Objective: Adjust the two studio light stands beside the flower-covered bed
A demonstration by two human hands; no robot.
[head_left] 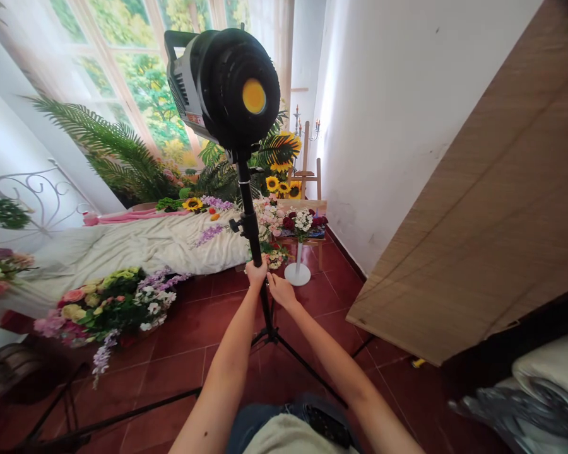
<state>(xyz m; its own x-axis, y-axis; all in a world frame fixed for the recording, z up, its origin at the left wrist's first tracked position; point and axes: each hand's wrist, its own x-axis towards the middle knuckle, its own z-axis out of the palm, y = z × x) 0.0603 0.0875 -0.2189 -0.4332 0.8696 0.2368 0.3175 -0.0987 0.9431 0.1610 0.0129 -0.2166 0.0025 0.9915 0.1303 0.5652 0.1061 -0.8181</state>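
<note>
A studio light (218,85) with a black round front and a yellow disc at its centre sits on top of a black light stand (248,217). My left hand (255,273) is wrapped round the stand's pole, below a black clamp knob (235,225). Just right of the pole is my right hand (281,290), its fingers closed close against it. What those fingers grip is hidden. Beneath my hands, the stand's legs (307,369) spread over the red tiled floor (180,328).
Behind stands a bed with cream bedding (123,243), edged by a flower arrangement (108,302). A white pedestal (297,273) with flowers and a wooden easel (305,164) are near the wall. At right leans a large wooden-coloured panel (483,189). Another black stand leg (137,413) crosses the lower left.
</note>
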